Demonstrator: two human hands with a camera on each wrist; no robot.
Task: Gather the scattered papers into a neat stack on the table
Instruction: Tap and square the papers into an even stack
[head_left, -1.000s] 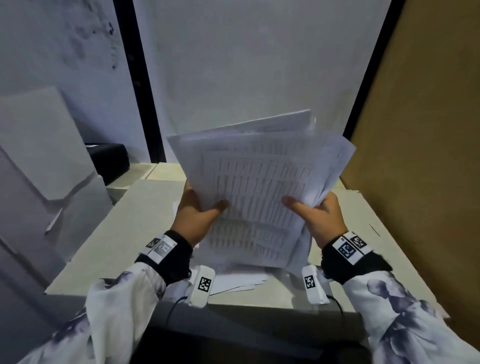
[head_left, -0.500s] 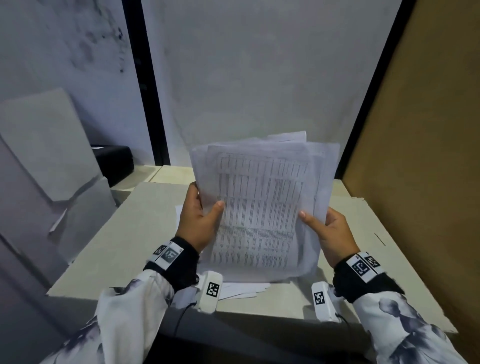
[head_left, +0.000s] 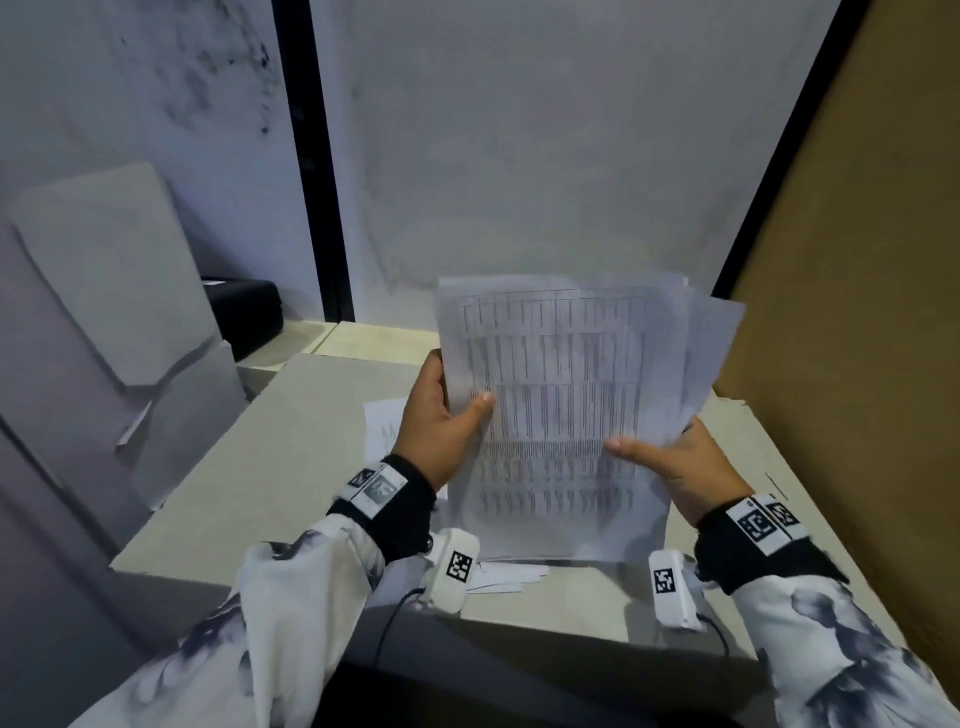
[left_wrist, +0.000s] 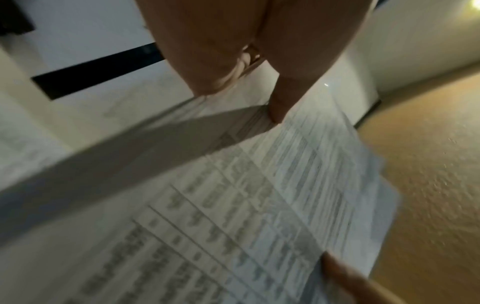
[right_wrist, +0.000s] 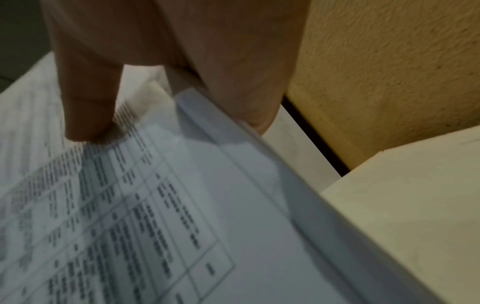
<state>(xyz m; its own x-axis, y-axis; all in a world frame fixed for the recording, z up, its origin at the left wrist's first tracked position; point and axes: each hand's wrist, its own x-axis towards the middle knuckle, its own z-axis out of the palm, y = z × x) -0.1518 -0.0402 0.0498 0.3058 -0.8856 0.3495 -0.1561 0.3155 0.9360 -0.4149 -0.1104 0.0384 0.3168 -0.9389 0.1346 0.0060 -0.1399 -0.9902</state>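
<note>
I hold a bundle of white printed papers (head_left: 561, 395) upright above the beige table (head_left: 291, 447), its lower edge near the tabletop. My left hand (head_left: 441, 421) grips the bundle's left edge, thumb on the front sheet. My right hand (head_left: 670, 457) grips the right edge, thumb across the print. A few sheets fan out at the upper right. The left wrist view shows my thumb pressing the papers (left_wrist: 259, 205). In the right wrist view my thumb lies on the printed sheet (right_wrist: 155, 216). More loose sheets (head_left: 384, 431) lie on the table behind and under the bundle.
A brown board wall (head_left: 852, 312) stands close on the right. Grey panels (head_left: 114, 291) lean at the left, with a black box (head_left: 244, 312) behind them. A white wall with a black strip (head_left: 317, 182) closes the back.
The fanned, tilted bundle has been turned upright and squared up. Both hands shifted to its side edges and moved slightly right.
</note>
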